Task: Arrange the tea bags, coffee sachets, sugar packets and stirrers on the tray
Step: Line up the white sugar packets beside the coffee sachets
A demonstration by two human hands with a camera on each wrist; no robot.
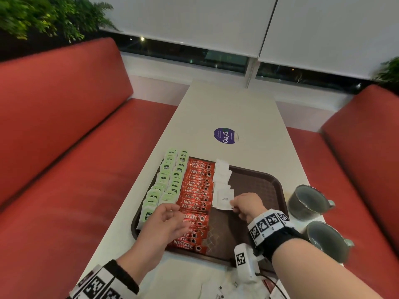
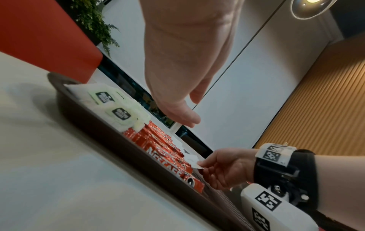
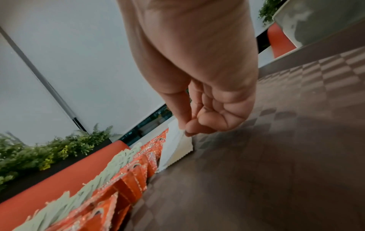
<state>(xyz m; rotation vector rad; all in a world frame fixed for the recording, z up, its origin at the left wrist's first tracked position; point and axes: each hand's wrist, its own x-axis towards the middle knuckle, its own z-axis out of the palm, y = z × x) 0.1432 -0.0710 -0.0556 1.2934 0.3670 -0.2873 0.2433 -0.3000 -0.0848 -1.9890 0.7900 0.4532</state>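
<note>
The tray is sitting on the worktop and is filling up from its left side. Two overlapping columns of green tea bags are running along the left edge, and a long column of red coffee sachets is lying just beside them, reaching from the far rim almost to the near rim. Both of those look finished.

The sugar packets are forming a third column beside the coffee, but it is reaching only from the far rim to about the middle of the tray. The right hand is pinching the nearest sugar packet by its edge between thumb and fingertips, with the packet lying on or just above the tray floor at the near end of that column; it seems to be setting it in place. The left hand is hovering over the near part of the coffee column with fingers loosely spread, holding nothing.

The right half of the tray is bare. No stirrers are showing on it, so, judging by this, the rest of the sugar column and all the stirrers are left to do. White packets, blurred, are lying on the worktop at the near edge, probably the remaining supply. Two grey cups are standing to the right of the tray.
</note>
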